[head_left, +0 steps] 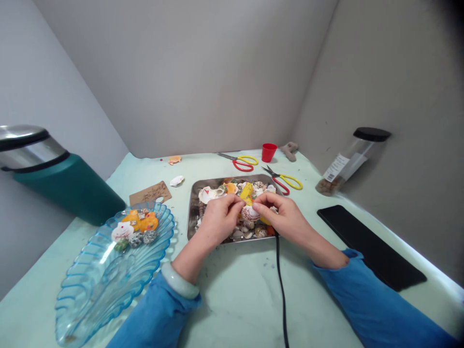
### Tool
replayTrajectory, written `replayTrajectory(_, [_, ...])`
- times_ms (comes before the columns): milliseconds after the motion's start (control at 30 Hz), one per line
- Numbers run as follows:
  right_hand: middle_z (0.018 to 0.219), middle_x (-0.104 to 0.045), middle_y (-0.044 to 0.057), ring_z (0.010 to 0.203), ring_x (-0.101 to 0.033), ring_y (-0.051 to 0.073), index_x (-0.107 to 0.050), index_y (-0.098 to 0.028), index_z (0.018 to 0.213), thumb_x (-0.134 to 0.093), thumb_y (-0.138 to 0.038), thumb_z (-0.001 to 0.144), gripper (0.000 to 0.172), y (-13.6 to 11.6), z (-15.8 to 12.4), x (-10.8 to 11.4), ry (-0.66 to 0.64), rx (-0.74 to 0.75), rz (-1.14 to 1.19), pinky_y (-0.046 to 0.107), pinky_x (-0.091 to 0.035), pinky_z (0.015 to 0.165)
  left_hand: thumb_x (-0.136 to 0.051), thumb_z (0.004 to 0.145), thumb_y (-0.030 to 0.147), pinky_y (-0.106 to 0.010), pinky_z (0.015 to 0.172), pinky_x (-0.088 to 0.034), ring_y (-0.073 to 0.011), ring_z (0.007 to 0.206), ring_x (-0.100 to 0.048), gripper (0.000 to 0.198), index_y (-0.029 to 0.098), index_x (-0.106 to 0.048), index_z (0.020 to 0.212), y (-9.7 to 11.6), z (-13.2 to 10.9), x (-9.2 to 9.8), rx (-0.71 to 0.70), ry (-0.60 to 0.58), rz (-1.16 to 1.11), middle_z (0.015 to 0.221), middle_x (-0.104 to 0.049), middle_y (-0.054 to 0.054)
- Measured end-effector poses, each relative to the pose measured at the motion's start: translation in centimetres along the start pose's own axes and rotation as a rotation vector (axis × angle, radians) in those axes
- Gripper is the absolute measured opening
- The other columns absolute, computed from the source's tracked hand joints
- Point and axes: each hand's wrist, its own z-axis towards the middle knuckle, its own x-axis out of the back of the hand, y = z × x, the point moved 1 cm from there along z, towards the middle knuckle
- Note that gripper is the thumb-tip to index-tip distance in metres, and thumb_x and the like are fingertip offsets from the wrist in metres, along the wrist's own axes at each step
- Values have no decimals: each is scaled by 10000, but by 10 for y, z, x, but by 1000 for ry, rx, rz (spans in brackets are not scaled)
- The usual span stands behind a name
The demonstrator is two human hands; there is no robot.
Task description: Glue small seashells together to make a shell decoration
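Note:
Both hands meet over a metal tray (189, 212) full of seashells. Between their fingertips is a ribbed scallop shell (251, 213), white with reddish-brown marks. My left hand (222, 217), in a pinch, has its thumb and forefinger at the shell's left edge. The thumb and fingers of my right hand (281, 212) close on its right side. Just beyond the fingertips a yellow object (247, 190) lies among the shells, partly hidden. A black cord (279, 280) runs from the tray's front edge toward me. Some shells are covered by my hands.
To the left, a blue clear leaf-shaped dish (108, 275) holds several shells; a teal bottle (68, 183) stands behind it. Cardboard (150, 193) lies nearby. Two pairs of scissors (286, 180) and a red cup (268, 152) are at the back. Rightward are a clear jar (348, 164) and black slab (369, 246).

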Motion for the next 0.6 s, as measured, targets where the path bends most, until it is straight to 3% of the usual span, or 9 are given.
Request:
replayTrajectory(367, [740, -622, 1, 688, -544, 131, -598, -180, 740, -538, -299, 808, 149, 0, 0, 1, -8, -12, -13, 246, -439, 644, -559, 773, 313, -203, 574, -389, -89, 558, -517, 167, 162, -602, 717, -6, 2, -2, 70, 107, -34, 621, -613, 17])
replayTrajectory(600, [736, -623, -2, 681, -542, 130, -597, -181, 740, -539, -313, 809, 159, -2, 0, 0, -9, -18, -24, 246, -436, 643, -430, 857, 346, -197, 537, -344, -82, 514, -461, 300, 165, -542, 646, 0, 1, 0, 10, 32, 27, 539, -549, 30])
